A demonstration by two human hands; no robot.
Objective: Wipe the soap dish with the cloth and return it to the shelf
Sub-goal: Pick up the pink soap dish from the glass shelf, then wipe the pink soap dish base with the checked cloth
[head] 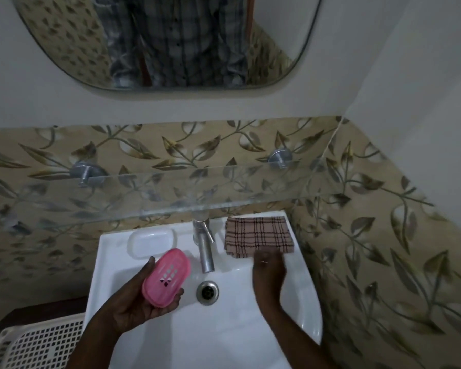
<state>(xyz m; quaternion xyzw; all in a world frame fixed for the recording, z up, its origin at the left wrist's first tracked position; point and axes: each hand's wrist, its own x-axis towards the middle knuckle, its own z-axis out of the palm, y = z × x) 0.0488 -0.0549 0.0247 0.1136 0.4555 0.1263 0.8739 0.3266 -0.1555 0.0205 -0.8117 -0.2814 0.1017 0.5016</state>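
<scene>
My left hand (141,299) holds a pink soap dish (166,276) over the left half of the white sink (224,328), thumb on one edge and fingers curled under the other. The dish has a slotted drain pattern facing me. A folded beige checked cloth (258,234) lies on the sink's back right corner. My right hand (268,267) is at the cloth's near edge, fingers blurred and touching it; whether they grip it is unclear. The glass shelf (171,193) spans the wall above the sink.
A steel tap (204,243) juts forward between my hands, with the drain (207,292) below it. A white soap tray recess (151,242) sits at the sink's back left. A white perforated basket (37,344) stands at lower left. A mirror (171,41) hangs above.
</scene>
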